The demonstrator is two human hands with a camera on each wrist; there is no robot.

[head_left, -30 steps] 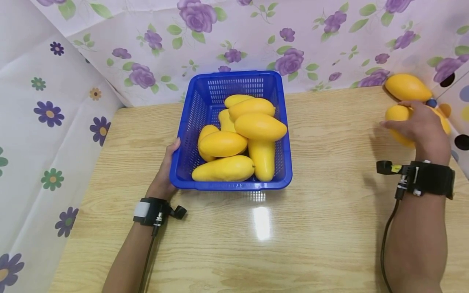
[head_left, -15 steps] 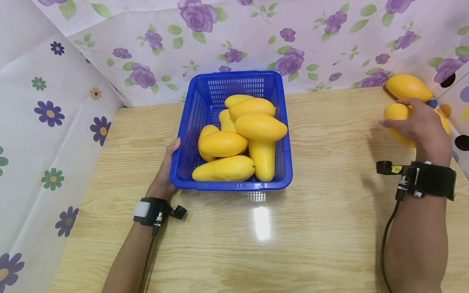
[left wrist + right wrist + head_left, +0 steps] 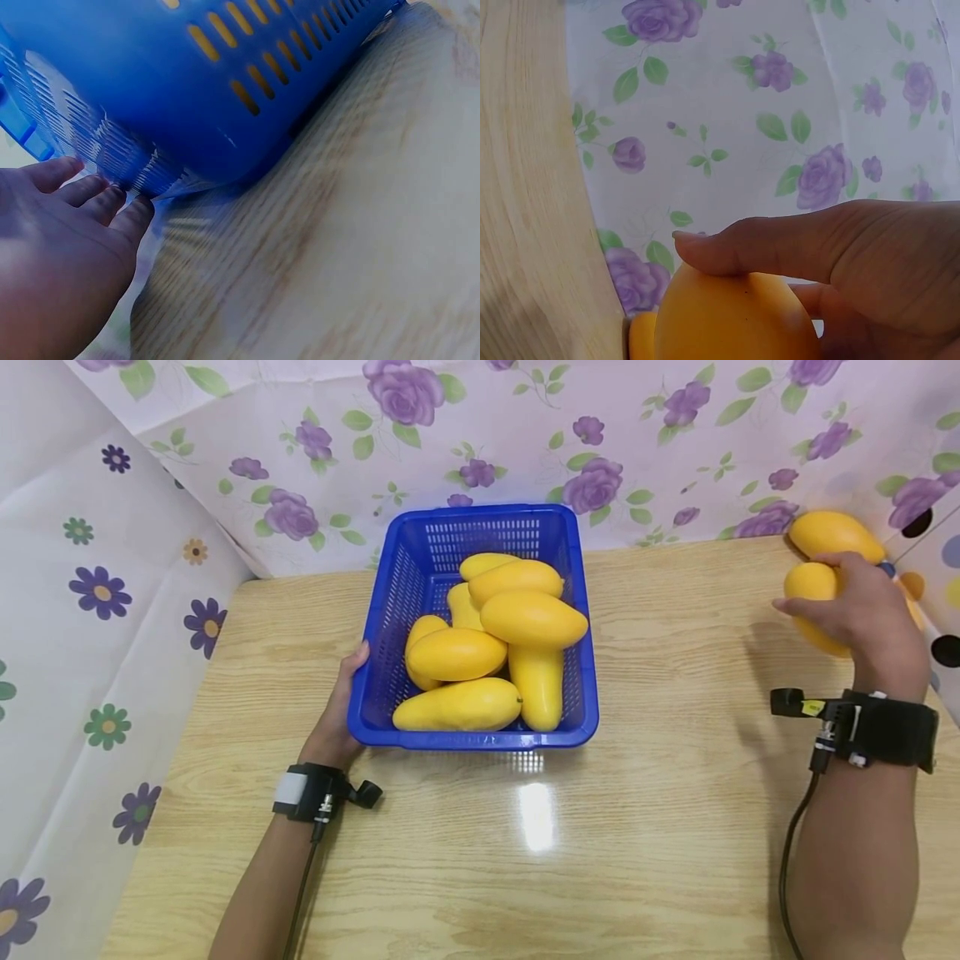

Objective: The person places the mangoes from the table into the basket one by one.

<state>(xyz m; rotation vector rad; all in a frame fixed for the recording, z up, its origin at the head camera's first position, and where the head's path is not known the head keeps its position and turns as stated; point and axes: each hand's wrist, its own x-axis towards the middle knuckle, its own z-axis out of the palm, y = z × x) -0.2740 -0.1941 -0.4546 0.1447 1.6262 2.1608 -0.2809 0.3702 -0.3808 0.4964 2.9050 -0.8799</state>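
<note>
My right hand grips a yellow mango near the table's far right corner, thumb on the left side. In the right wrist view the thumb lies across the top of this mango, and its lower part is out of frame. My left hand rests against the left side of a blue plastic basket. The left wrist view has its extended fingers touching the slotted wall. Several mangoes lie heaped in the basket, mostly toward its right and front.
Behind the right hand, another mango lies against the floral sheet at the table's back edge. A sliver of yellow shows right of that hand. A patterned sheet borders the wooden table on the left.
The right hand and its mango have risen slightly in the head view, and the yellow fruit to its right is now more covered. The left hand and basket stay put.
</note>
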